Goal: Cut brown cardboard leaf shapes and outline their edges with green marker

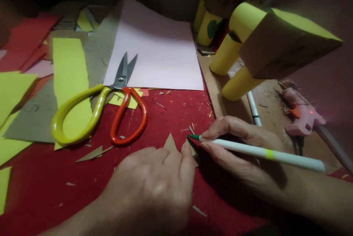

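Left hand [158,186], fingers curled closed, holds cardboard piece [170,143] down; right hand [248,170] pinches green-tipped marker [292,158]. Steady hold, light strokes likely best.

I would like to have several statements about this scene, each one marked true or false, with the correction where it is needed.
1. The right hand holds a pen. True.
2. The pen has a red tip. False: the tip is green.
3. The left hand touches a pointed cardboard piece. True.
4. The scissors are closed. False: the scissors are open.
5. The scissors lie partly over the pale sheet. True.
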Demonstrator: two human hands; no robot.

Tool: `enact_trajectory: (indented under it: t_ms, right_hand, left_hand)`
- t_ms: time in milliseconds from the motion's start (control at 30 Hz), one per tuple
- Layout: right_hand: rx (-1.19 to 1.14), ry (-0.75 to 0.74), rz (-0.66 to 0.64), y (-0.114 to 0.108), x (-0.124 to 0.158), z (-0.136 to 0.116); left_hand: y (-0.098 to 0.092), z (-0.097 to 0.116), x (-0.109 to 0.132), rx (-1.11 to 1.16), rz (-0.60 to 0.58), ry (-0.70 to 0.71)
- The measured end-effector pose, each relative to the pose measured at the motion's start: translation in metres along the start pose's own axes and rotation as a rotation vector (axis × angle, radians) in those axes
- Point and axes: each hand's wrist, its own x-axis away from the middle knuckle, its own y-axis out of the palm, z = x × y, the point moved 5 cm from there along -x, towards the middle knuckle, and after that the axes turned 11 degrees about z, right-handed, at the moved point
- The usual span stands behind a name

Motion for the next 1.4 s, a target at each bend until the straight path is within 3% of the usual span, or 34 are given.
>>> enact_trajectory:
  t_ms: [267,633,933,1167,1400]
  right_hand:
    - [-0.028,0.058,0.002,-0.002,0.000,0.001]
    - [-0.008,-0.009,-0.041,-0.003,-0.003,-0.007]
    - [0.015,-0.048,-0.039,0.002,-0.002,-0.004]
    - [0.008,-0.044,0.000,0.003,0.000,-0.004]
    - [0.019,-0.007,0.050,-0.003,-0.003,-0.009]
  left_hand:
    - [-0.001,0.003,0.000,-0.026,-0.024,0.059]
    - [0.001,0.013,0.009,-0.053,-0.019,0.099]
    - [0.005,0.014,0.010,-0.039,-0.151,0.064]
    - [0.002,0.014,0.016,-0.057,-0.187,0.068]
    - [0.000,0.017,0.009,-0.110,-0.084,0.101]
